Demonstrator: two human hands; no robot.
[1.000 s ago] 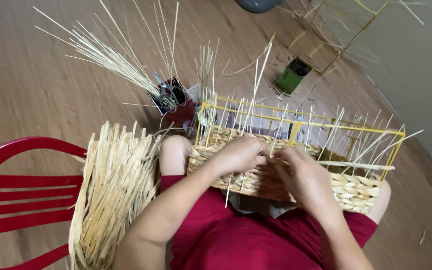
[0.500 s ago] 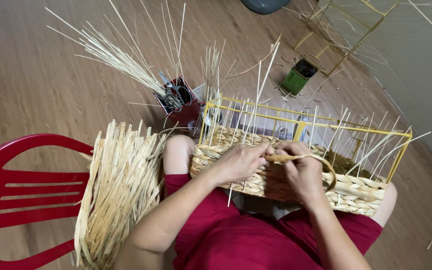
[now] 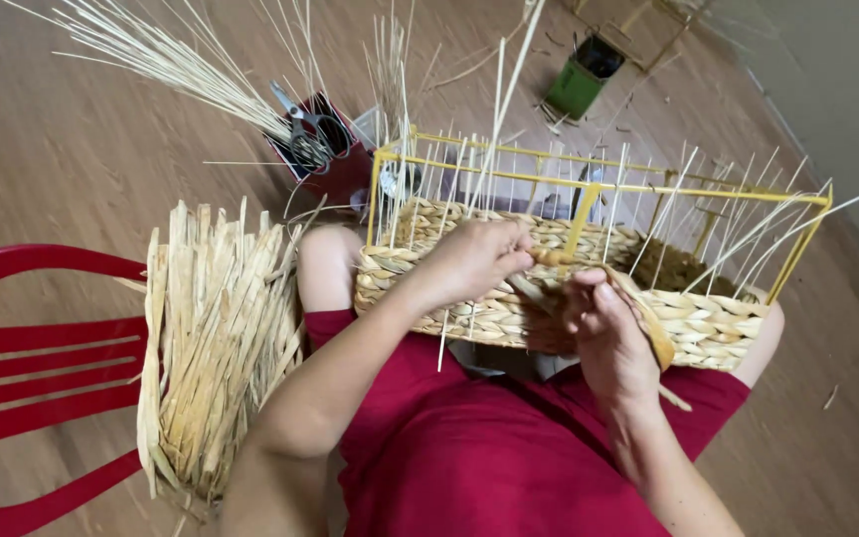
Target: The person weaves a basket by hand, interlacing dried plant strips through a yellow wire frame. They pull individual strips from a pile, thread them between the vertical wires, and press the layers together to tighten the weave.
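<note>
Lower rows of the rectangular woven straw basket (image 3: 549,298) on its yellow wire frame (image 3: 599,184) are complete, upper stakes bare; left hand (image 3: 474,261) and right hand (image 3: 603,333) both pinch the twisted tan strand (image 3: 638,308).

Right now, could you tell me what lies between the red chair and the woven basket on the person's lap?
In the head view, a bundle of flat dried straw strips lies between the red chair and the woven basket, beside the person's knee.
</note>
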